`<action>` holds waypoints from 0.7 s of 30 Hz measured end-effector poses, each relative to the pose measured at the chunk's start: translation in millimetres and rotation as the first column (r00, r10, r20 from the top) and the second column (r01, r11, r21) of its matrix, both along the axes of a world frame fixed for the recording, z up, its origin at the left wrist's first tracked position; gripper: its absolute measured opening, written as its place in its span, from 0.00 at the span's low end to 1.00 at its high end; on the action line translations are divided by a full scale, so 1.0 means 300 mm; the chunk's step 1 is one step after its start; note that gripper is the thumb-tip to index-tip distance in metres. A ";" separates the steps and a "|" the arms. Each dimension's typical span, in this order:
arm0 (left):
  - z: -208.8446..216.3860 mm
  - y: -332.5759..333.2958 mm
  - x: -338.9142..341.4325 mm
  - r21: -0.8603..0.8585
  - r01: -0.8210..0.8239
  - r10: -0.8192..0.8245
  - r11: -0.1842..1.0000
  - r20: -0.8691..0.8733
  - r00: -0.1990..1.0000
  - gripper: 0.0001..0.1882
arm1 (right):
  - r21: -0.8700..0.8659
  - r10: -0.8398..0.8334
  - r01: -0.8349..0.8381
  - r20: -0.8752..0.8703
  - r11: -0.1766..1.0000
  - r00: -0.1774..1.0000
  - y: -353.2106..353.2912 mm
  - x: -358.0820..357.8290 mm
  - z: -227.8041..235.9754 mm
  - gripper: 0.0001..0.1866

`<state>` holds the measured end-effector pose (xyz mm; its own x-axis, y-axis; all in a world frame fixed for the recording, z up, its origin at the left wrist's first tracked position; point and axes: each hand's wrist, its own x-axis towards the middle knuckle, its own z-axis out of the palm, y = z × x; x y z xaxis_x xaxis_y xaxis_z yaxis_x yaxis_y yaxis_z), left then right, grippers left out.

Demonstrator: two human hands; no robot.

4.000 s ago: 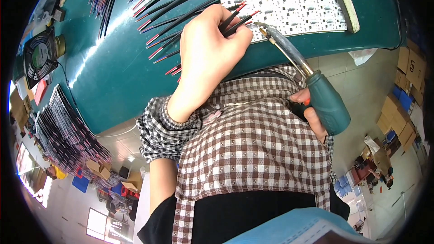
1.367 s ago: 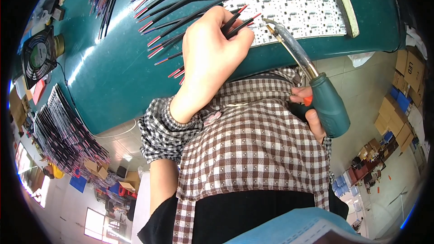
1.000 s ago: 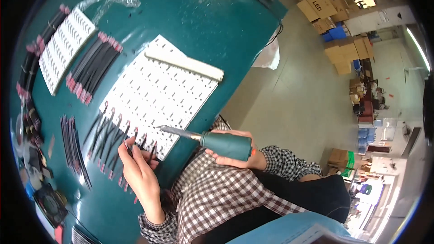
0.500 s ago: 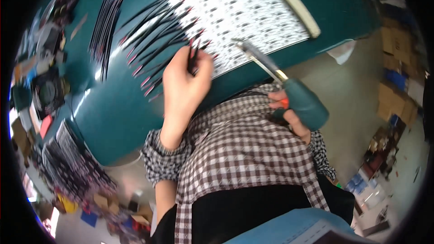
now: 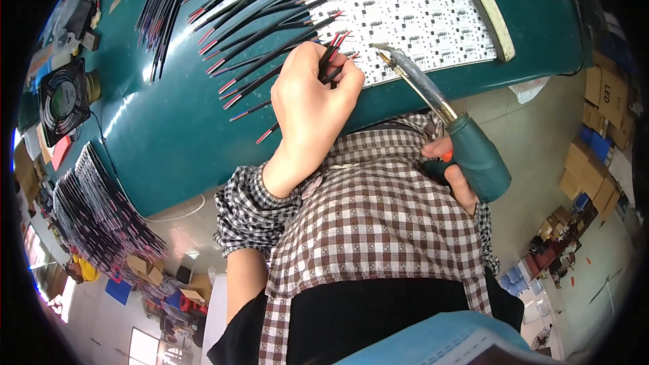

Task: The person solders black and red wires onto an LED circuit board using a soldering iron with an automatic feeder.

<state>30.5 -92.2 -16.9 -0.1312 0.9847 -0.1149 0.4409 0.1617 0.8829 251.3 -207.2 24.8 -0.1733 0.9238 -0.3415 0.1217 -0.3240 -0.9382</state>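
So the cable ends in the left hand (image 5: 309, 105) have pulled back from the tip of the green-handled soldering iron (image 5: 478, 155): a moment ago they sat right beside it, and now there's a clear gap. Using the white circuit-board panel (image 5: 433, 20) as the landmark, that hand is at its near-left corner, thumb and fingers pinching a couple of black cables (image 5: 329, 59) with bare red ends poking out over the board. The right hand (image 5: 462, 189) is off the panel's near edge, fingers wrapped around the iron's handle, partly hidden behind it, with something orange-red showing by the fingers. The iron's bent silver tip, plus a thin brass tube beside it, reaches over the panel just inside that near edge; can't tell from this angle if it's touching the surface. Along the panel's left edge there's a fanned-out row of black cables (image 5: 270, 58), red ends on the board and the other ends hanging out over the green tabletop (image 5: 176, 142). A loose cable bundle (image 5: 165, 10) lies further left of the panel, and a black-framed fan (image 5: 64, 98) is well apart on that same side. A curved cream bar (image 5: 483, 7) runs along the panel's right end.
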 end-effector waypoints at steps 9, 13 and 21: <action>0.001 0.013 0.010 -0.005 0.016 -0.016 1.000 -0.051 0.999 0.09 | 0.002 -0.202 0.203 -0.082 0.979 0.976 0.002 -0.022 -0.021 0.34; -0.004 0.007 0.015 0.002 -0.004 0.004 1.000 -0.050 0.999 0.10 | 0.027 -0.151 0.152 -0.013 0.988 0.988 -0.001 -0.016 -0.026 0.32; -0.002 0.011 0.019 0.025 -0.004 0.006 1.000 -0.058 0.998 0.09 | 0.039 -0.165 0.166 -0.018 0.985 0.986 -0.005 -0.018 -0.042 0.31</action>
<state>36.2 -89.0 -17.6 -0.1420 0.9864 -0.0824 0.4911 0.1425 0.8594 246.0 -208.6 12.2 -0.0213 0.9529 -0.3025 0.0559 -0.3009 -0.9520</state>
